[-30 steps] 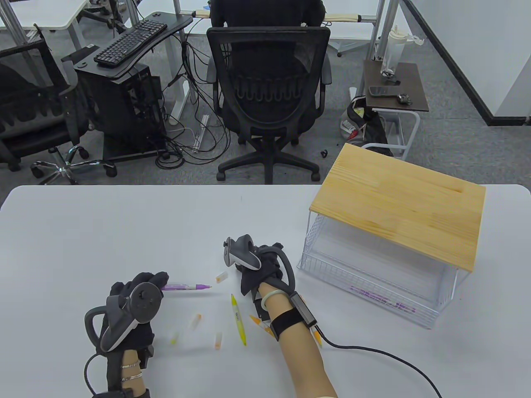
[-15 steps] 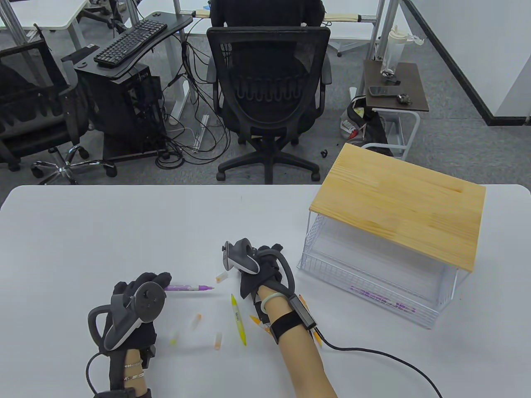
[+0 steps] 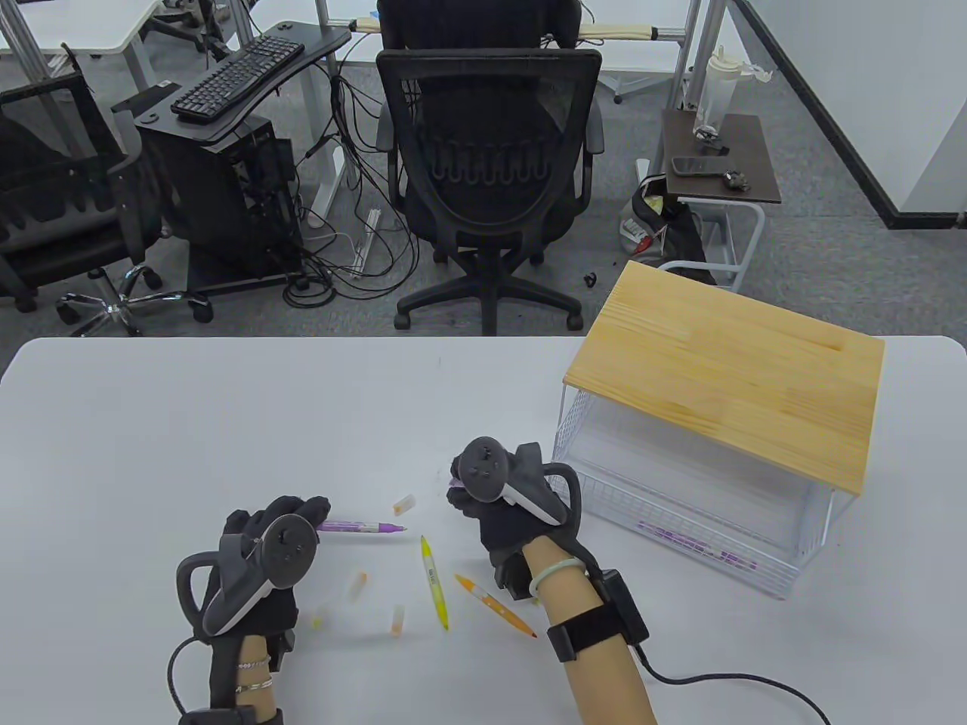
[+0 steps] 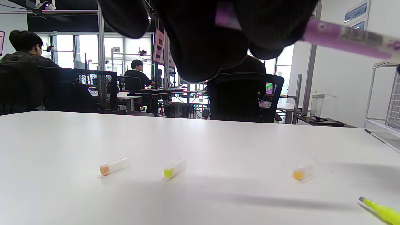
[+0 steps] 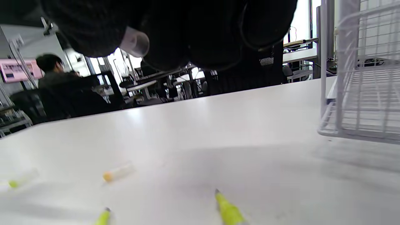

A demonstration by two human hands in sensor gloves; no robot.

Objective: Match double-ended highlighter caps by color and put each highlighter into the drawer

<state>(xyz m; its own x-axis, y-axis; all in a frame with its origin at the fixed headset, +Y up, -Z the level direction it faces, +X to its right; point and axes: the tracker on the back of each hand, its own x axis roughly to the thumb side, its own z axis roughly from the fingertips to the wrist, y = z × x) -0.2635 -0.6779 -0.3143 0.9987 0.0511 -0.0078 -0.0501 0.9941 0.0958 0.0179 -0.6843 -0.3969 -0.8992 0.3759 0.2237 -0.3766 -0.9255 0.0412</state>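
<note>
One purple highlighter already lies in the drawer. Your left hand pinches the second purple highlighter, tip bare, while your right hand, at 3 o'clock from it, holds a clear cap in curled fingers. Yellow highlighter, orange highlighter and four loose caps remain on the surface.

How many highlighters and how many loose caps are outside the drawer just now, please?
Purple double-ended highlighter: 1
Yellow double-ended highlighter: 1
Orange double-ended highlighter: 1
Clear orange-ended caps: 3
Clear yellow-ended cap: 1
Clear cap in right hand: 1
Total: 8
</note>
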